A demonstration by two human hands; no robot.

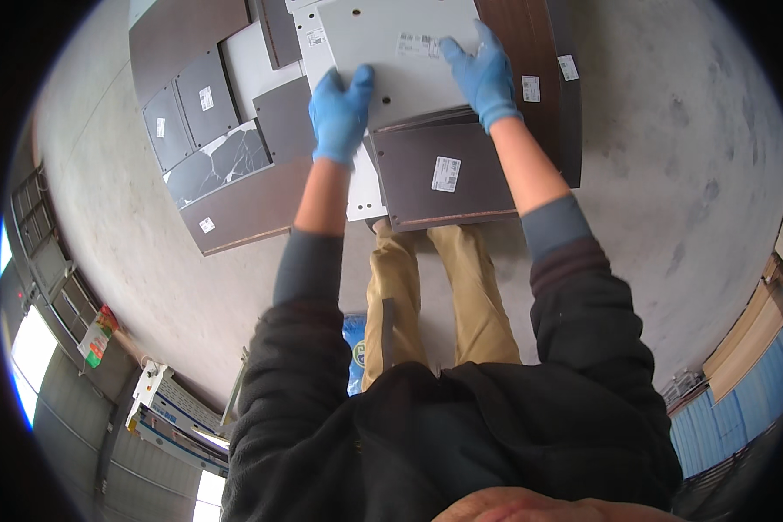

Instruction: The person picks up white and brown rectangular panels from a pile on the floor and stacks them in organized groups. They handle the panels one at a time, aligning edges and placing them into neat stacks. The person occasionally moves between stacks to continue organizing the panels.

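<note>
A pale grey rectangular panel with a white label and a few dark holes lies between my hands, at the top of the view. My left hand, in a blue glove, grips its left edge with the thumb on the top face. On the opposite edge, my right hand, gloved the same, takes hold with its thumb over the face near the label. Fingers under the panel are hidden. Just below it, nearer to me, a dark brown labelled panel tops a stack.
Dark brown panels and a black marble-patterned panel spread to the left. A reddish-brown board stands to the right. Grey concrete floor surrounds the stacks. A blue printed bag lies by my legs, and a white perforated rack is at lower left.
</note>
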